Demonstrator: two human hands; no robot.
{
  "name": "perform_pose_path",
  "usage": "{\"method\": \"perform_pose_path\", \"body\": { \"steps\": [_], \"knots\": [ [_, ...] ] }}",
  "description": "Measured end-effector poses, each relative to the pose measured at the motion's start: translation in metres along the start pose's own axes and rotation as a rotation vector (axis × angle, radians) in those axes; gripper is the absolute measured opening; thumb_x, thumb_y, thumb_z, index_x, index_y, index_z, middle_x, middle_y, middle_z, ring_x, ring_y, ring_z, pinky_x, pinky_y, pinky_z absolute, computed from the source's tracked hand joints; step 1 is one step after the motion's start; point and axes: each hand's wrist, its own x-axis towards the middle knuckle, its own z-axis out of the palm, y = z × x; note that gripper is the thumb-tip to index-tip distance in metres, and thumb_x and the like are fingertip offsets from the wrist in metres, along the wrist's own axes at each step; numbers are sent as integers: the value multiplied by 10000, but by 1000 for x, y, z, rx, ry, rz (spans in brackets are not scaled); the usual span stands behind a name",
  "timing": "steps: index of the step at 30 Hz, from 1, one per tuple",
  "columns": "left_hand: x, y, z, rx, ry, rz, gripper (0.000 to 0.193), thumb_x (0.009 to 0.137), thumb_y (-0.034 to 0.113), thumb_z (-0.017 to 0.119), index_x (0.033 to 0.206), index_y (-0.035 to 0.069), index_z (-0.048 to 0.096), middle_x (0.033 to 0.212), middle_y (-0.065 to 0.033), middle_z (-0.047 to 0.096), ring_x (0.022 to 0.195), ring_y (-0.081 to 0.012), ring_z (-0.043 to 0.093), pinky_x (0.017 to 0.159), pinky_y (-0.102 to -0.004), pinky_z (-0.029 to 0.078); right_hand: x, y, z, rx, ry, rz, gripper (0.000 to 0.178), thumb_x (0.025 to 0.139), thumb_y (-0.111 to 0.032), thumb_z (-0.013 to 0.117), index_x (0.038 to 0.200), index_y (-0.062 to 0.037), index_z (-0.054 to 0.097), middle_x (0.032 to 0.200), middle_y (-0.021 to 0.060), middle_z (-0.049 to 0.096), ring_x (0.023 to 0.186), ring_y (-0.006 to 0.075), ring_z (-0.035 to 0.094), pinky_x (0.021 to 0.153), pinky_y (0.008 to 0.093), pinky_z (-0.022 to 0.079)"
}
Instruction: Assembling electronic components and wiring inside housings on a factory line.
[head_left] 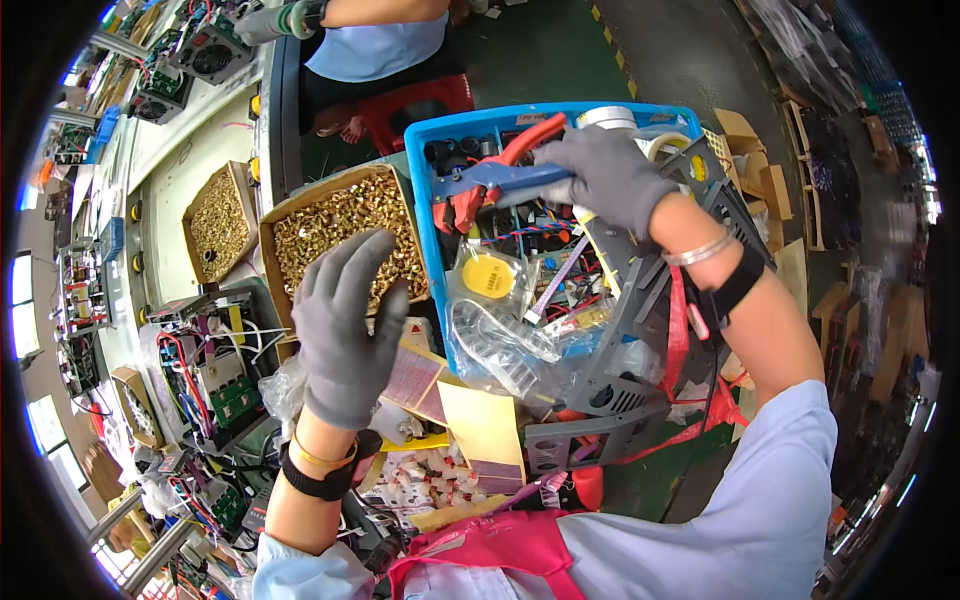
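My right hand (618, 178), in a grey glove, grips a pair of pliers (500, 178) with blue and red parts over a blue plastic crate (424, 215). Its fingers are partly hidden from this angle. Inside the crate lie wires, clear plastic packaging (495, 345) and a round yellow label (488, 275). My gloved left hand (347, 335) holds nothing, its fingers stretched out and thumb apart. It hovers at the near edge of a cardboard box (270, 250) filled with small brass-coloured parts (345, 220), hiding some of them.
Dark grey metal brackets (640, 345) lean over the crate's right side. A smaller box of tiny parts (218, 228) sits on the workbench to the left, near circuit-board units (215, 375). Another person's arm (385, 10) and a red stool (400, 120) are beyond.
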Motion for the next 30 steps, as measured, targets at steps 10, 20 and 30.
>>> {"method": "perform_pose_path", "body": {
  "steps": [10,20,30],
  "knots": [
    [72,8,93,28,-184,74,668,744,220,713,1324,81,412,1259,-191,508,1166,-380,490,977,-459,393,7,-29,-31,352,122,-2,342,722,-187,737,1034,-97,627,931,140,656,846,309,637,769,370,500],
    [79,-3,100,-154,-243,-454,589,789,258,685,1285,105,407,1025,-176,632,948,-365,619,805,-446,498,4,4,-11,6,39,-69,329,796,-97,570,1118,-146,614,1136,57,608,1010,271,573,930,394,443],
    [74,-20,112,-57,-20,-162,623,774,304,728,1272,83,427,964,-181,628,862,-380,623,725,-440,505,-30,31,-13,-29,-172,-162,197,821,-174,514,933,-118,666,1004,80,602,1044,284,517,908,416,427]
  ]
}}
